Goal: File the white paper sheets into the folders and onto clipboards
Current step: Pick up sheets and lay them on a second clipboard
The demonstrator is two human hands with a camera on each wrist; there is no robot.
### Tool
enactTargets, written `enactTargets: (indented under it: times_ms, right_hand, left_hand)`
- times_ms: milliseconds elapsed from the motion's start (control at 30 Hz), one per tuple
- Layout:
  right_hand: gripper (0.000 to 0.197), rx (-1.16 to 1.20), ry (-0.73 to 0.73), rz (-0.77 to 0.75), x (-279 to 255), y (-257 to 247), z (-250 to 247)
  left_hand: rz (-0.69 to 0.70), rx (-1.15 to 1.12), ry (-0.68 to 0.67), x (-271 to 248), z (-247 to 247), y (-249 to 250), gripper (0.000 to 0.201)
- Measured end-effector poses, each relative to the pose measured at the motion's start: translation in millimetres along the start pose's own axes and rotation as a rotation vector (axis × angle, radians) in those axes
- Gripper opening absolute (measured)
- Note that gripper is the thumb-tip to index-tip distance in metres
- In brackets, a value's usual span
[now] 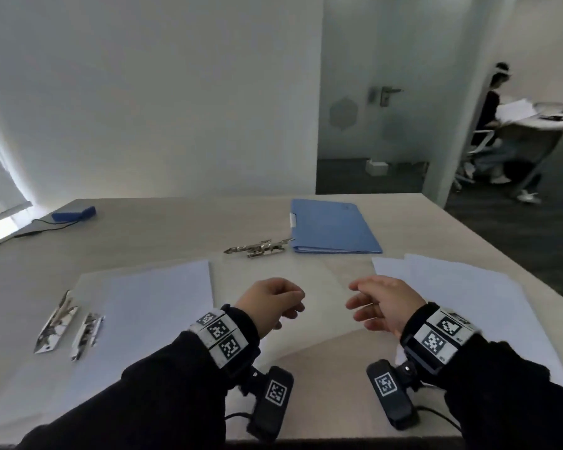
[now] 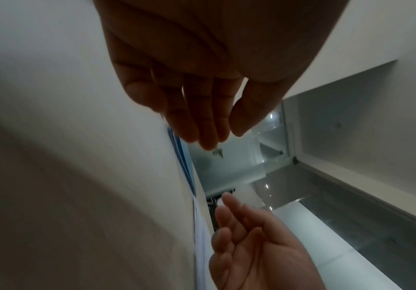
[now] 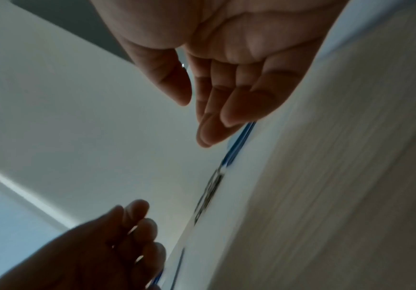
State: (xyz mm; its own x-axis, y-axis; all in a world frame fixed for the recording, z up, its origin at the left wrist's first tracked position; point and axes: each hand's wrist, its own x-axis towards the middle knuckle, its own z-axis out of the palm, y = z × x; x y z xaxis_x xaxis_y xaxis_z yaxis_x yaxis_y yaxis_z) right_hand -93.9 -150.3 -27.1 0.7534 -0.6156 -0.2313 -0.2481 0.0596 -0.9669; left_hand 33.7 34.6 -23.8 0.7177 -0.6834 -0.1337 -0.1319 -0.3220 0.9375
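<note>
My left hand (image 1: 281, 302) and right hand (image 1: 369, 300) hover side by side over the middle of the table, fingers relaxed and holding nothing. Beneath them lies a clear clipboard (image 1: 273, 277) with its metal clip (image 1: 257, 249) at the far edge. A white sheet (image 1: 150, 297) lies on another clear board to the left, with two metal clips (image 1: 67, 323) on its left side. A stack of white sheets (image 1: 452, 287) lies to the right. A closed blue folder (image 1: 332, 227) lies further back. The left wrist view shows my left hand (image 2: 217, 125) with loose fingers; the right wrist view shows my right hand (image 3: 199, 109) likewise.
A blue box (image 1: 74, 213) with a black cable sits at the table's far left. The table's right edge (image 1: 501, 254) drops to dark floor. Another person (image 1: 494, 125) sits at a far desk beyond a glass door.
</note>
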Motion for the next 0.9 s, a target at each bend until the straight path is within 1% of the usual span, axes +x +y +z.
enactTargets:
  times_ms: [100,167,200,300,333,400,433,500,533,567,667,767,867,900]
  right_hand:
    - [0.018,-0.02,0.18,-0.006,-13,4,-63]
    - [0.018,-0.063,0.31,-0.015,-24,8,-105]
    - [0.017,-0.09,0.356,-0.011,-25,9,-117]
    - [0.012,-0.142,0.532,0.015,-32,21,-172]
    - [0.014,-0.141,0.57,0.036,-33,26,-187]
    - [0.02,-0.095,0.577,0.1,-34,40,-212]
    - [0.02,-0.054,0.561,0.129,-33,47,-221]
    - [0.005,0.045,0.528,0.171,-37,51,-229]
    - [0.01,0.101,0.513,0.193,-39,52,-232]
    - [0.013,0.164,0.502,0.213,-42,52,-233]
    - [0.01,0.269,0.499,0.244,-48,54,-235]
    - [0.012,0.324,0.505,0.245,-48,57,-238]
    - [0.034,0.278,0.526,0.286,-45,61,-242]
    - [0.035,0.272,0.531,0.278,-46,60,-240]
  left_hand:
    - [0.023,-0.024,-0.089,14,61,11,0.012]
    - [0.051,0.001,-0.134,23,100,18,0.016]
    - [0.061,0.02,-0.132,26,109,19,0.019]
    - [0.077,0.033,-0.174,32,151,32,0.034]
    - [0.079,0.044,-0.185,35,161,35,0.039]
    - [0.061,0.12,-0.2,40,178,40,0.047]
    - [0.038,0.167,-0.205,43,184,42,0.051]
    - [-0.009,0.254,-0.225,52,194,42,0.058]
    - [-0.025,0.307,-0.23,55,198,41,0.061]
    - [-0.031,0.371,-0.224,58,201,40,0.062]
    - [-0.033,0.512,-0.178,59,206,38,0.059]
    - [-0.014,0.524,-0.169,60,206,40,0.053]
    - [0.003,0.467,-0.21,61,205,41,0.052]
    - [0.003,0.439,-0.222,61,205,42,0.051]
